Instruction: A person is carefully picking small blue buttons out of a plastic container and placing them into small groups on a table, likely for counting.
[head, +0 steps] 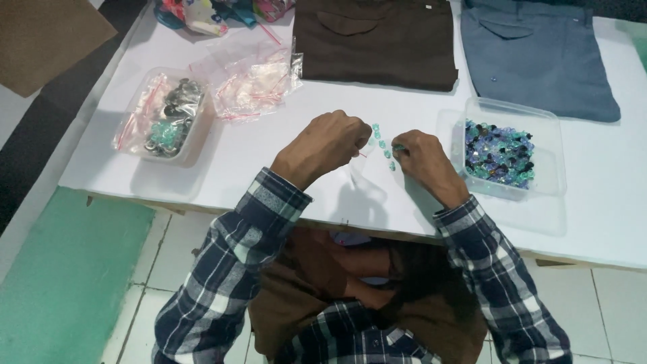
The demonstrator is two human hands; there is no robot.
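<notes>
At frame centre on the white counter [269,168], the left hand [323,145] has its grip pinched on a small clear plastic bag [360,168]; the right hand [421,158] pinches a small teal bead [397,147] beside loose teal beads [381,138].

Glossy faceted beads [499,154] fill a clear plastic tub [547,128]; thin shiny zip bags [253,77] crinkle on the smooth matt white tabletop [283,162]; folded trousers [377,40] are matt cloth.
</notes>
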